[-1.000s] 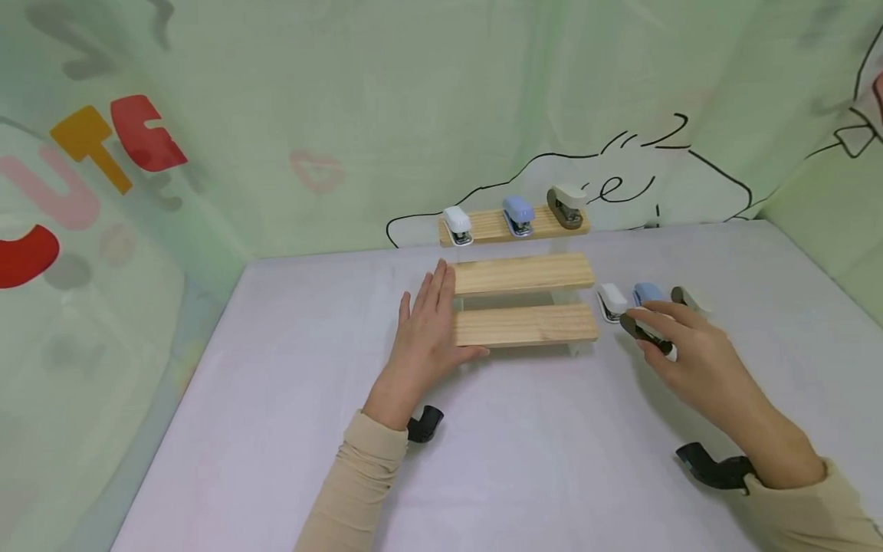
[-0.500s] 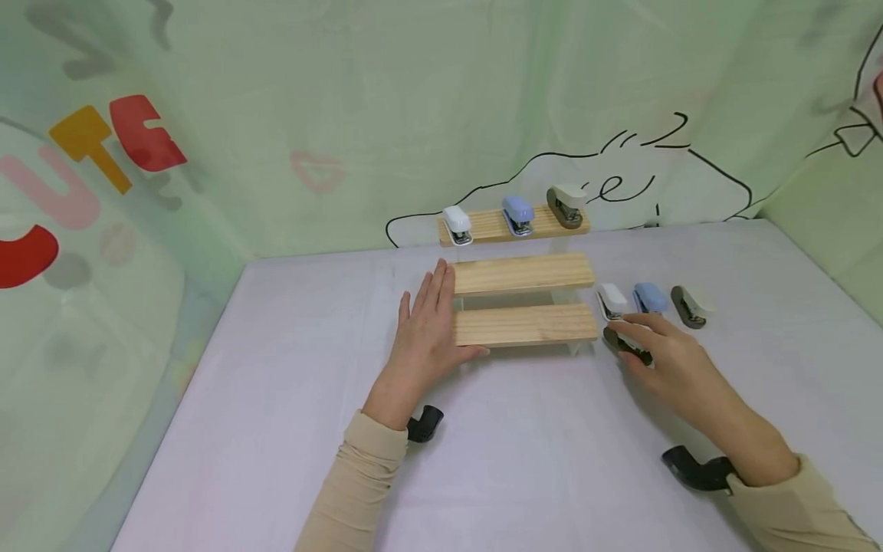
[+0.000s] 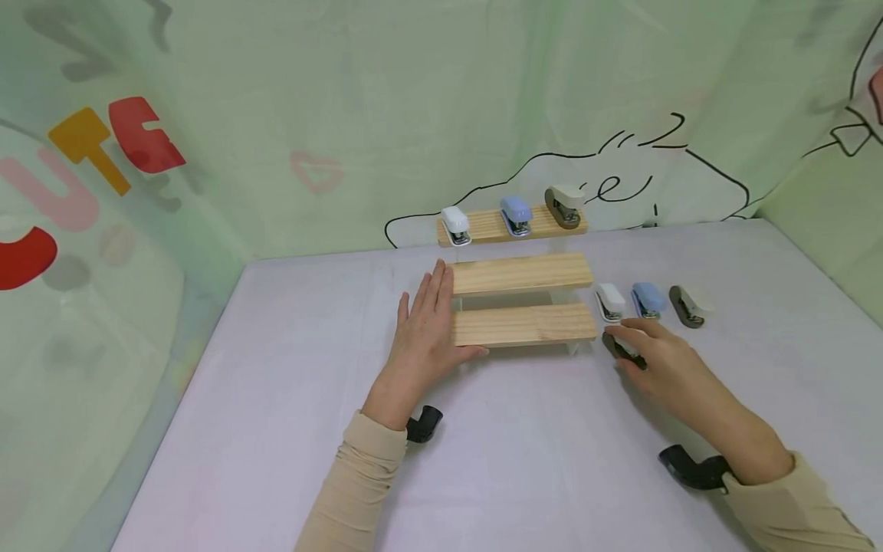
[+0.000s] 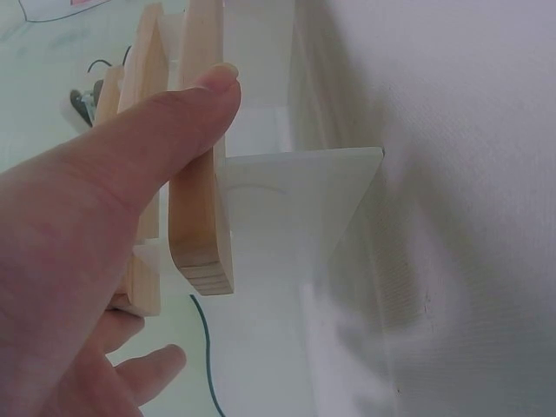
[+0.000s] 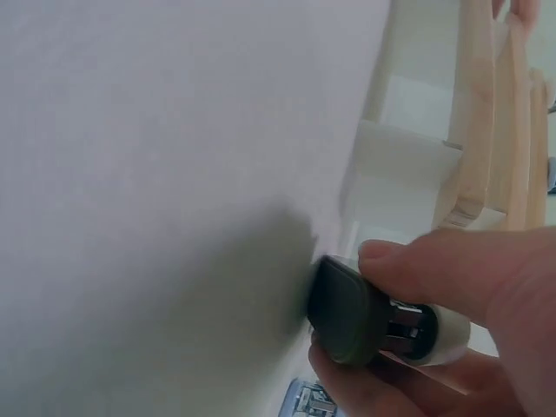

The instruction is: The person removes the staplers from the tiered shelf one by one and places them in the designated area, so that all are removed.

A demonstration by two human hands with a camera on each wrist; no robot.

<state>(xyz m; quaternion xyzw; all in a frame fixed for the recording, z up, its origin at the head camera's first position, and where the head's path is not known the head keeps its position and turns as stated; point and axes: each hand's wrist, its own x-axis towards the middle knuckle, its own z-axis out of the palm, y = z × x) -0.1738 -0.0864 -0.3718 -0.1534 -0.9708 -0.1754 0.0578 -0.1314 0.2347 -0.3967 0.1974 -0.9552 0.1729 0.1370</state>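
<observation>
My left hand (image 3: pixel 422 330) lies against the left end of a three-step wooden rack (image 3: pixel 520 326), its fingers straight. In the left wrist view the thumb (image 4: pixel 195 113) presses the front of the lowest plank. Right of the rack, my right hand (image 3: pixel 665 364) pinches a dark grey and white stapler (image 3: pixel 624 351) between thumb and fingers, at table level. The right wrist view shows that stapler (image 5: pixel 352 313) close to the tabletop; whether it touches is unclear. Just behind the hand stand a white stapler (image 3: pixel 610 301), a blue stapler (image 3: pixel 648 299) and a grey-and-white stapler (image 3: pixel 687 307) in a row.
On the rack's top plank (image 3: pixel 486 227) sit a white stapler (image 3: pixel 456 225), a blue stapler (image 3: pixel 516 215) and a grey-and-white stapler (image 3: pixel 564 205). The two lower planks are bare wood on translucent supports. A printed curtain (image 3: pixel 414 115) hangs behind the table (image 3: pixel 524 460).
My right hand has moved left and slightly down with the stapler, toward the rack's right side, uncovering the blue and grey-and-white staplers behind it. My left hand stays in place.
</observation>
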